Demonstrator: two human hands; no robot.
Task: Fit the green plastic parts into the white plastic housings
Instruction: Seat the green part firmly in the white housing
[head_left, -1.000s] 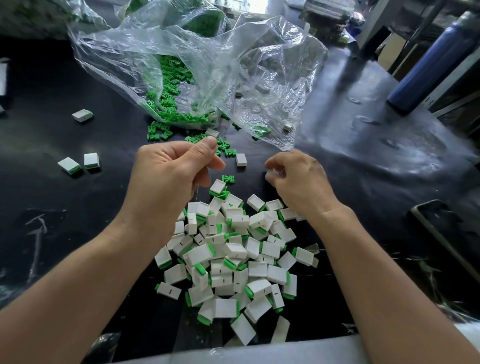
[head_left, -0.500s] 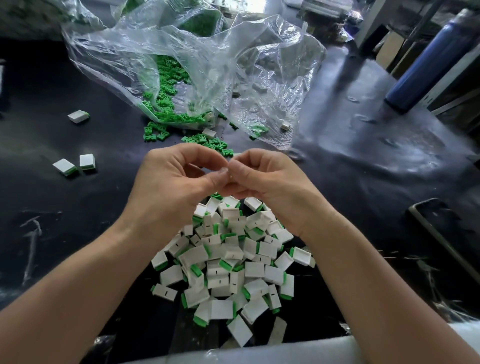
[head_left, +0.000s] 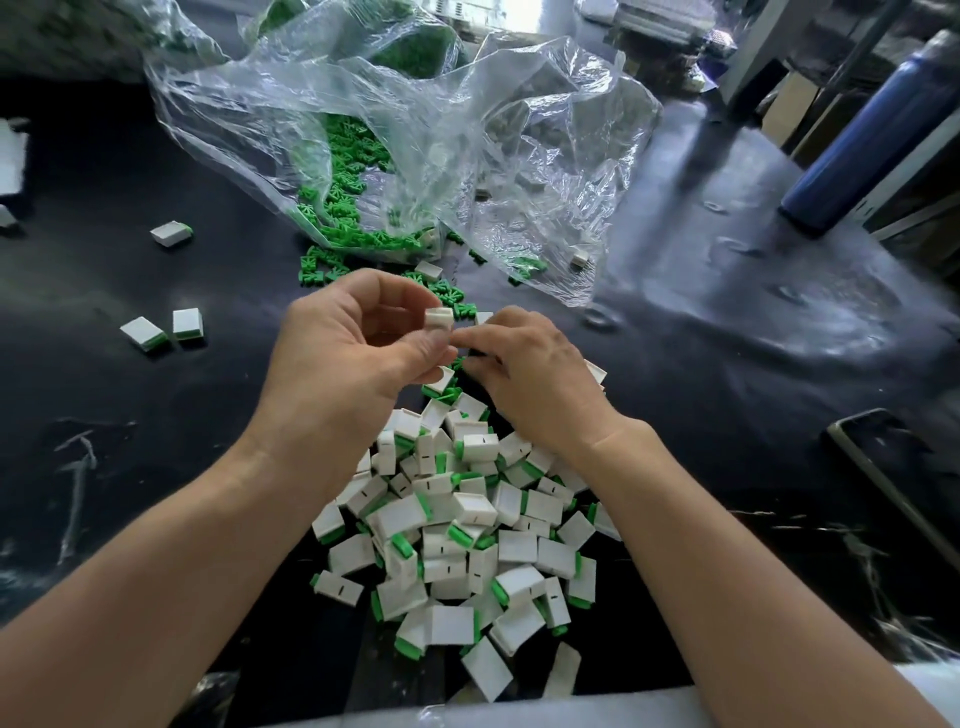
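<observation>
Housing (head_left: 439, 318) pinched in left hand (head_left: 353, 364); right hand (head_left: 540, 374) just beside.

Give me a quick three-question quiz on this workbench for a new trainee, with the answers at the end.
1. True or false: the left hand holds a white housing.
2. The loose green parts spill from: A) a clear plastic bag; B) a cardboard box; C) a metal tray.
3. What colour is the bottle at the far right?
Key: 1 true; 2 A; 3 blue.
</observation>
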